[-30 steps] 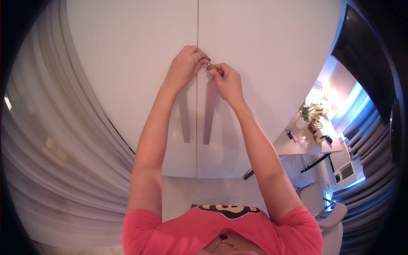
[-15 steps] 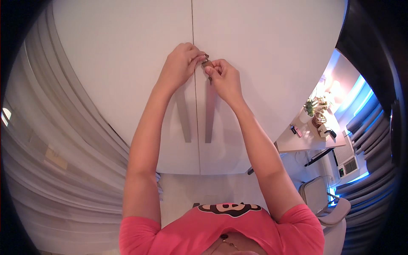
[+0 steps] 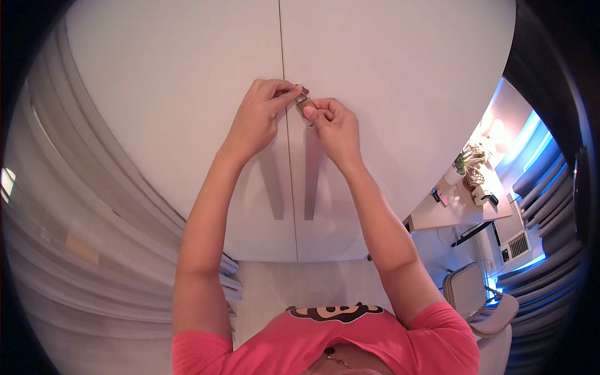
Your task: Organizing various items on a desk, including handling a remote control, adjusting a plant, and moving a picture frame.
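Both hands meet at the seam of a white two-door cabinet (image 3: 400, 81), just above its long handles. My right hand (image 3: 335, 125) grips a small brass-coloured padlock (image 3: 304, 104) between thumb and fingers. Pinched at a small metal hasp (image 3: 304, 90) on the doors, my left hand (image 3: 259, 115) has its fingertips close to the padlock's shackle. Whether the shackle passes through the hasp is too small to tell. Beneath the hands hang the left handle (image 3: 271, 187) and the right handle (image 3: 311, 181), both flat and greyish.
Sheer pale curtains (image 3: 119, 250) fall along the left. At the right stand a wooden desk (image 3: 459, 209) with a potted plant (image 3: 459, 167), a folding chair (image 3: 465, 290), an air conditioner (image 3: 514, 237) and dark curtains (image 3: 550, 187).
Both hands, the padlock and the doors sit slightly lower in view. My left hand has turned, its fingers now reaching more sideways to the hasp. The padlock stays in my right hand.
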